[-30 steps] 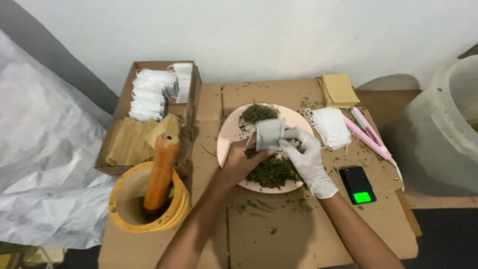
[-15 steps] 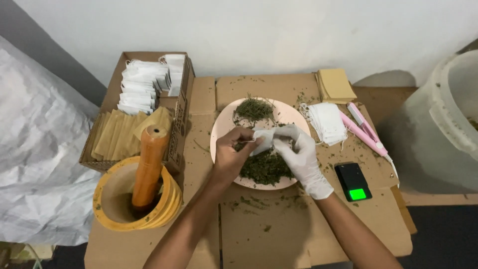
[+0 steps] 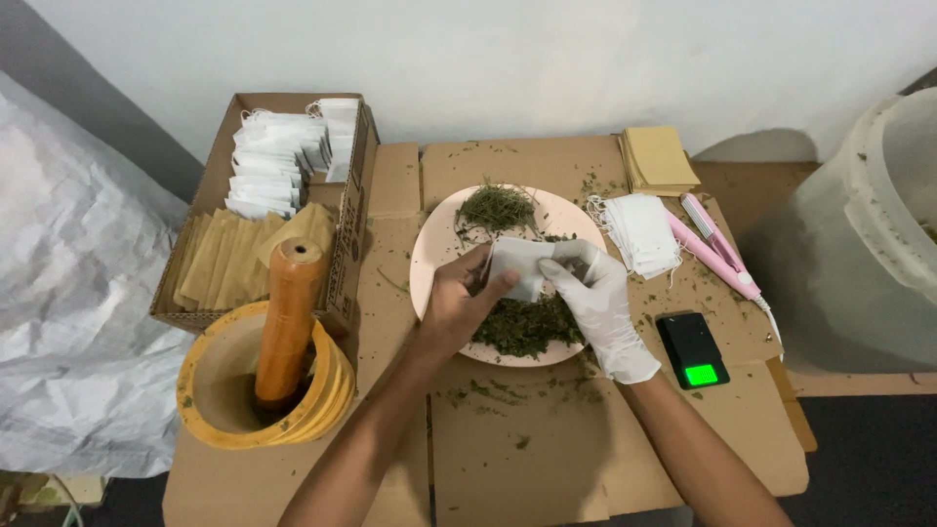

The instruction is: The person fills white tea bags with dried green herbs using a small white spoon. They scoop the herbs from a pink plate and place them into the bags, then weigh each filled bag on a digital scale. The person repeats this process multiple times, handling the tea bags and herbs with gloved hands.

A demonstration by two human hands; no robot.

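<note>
My bare left hand (image 3: pixel 459 304) and my white-gloved right hand (image 3: pixel 597 301) both grip a small white paper sachet (image 3: pixel 517 265) over a pink plate (image 3: pixel 437 256). The plate carries two heaps of dried green herb, one at its far side (image 3: pixel 496 207) and one under my hands (image 3: pixel 527 327). My left thumb presses the sachet's near edge, and my right fingers pinch its right side.
A stack of empty white sachets (image 3: pixel 639 232), a pink sealing tool (image 3: pixel 717 244) and a small black scale (image 3: pixel 693 349) lie right of the plate. A yellow mortar (image 3: pixel 215 395) with a wooden pestle (image 3: pixel 288 317) stands left, before a cardboard box (image 3: pixel 351 195) of sachets and tan envelopes. A large translucent bucket (image 3: pixel 869 234) is far right.
Both hands kept the sachet over the plate and shifted it slightly, with the left thumb now on its near edge. The camera view moved a little.
</note>
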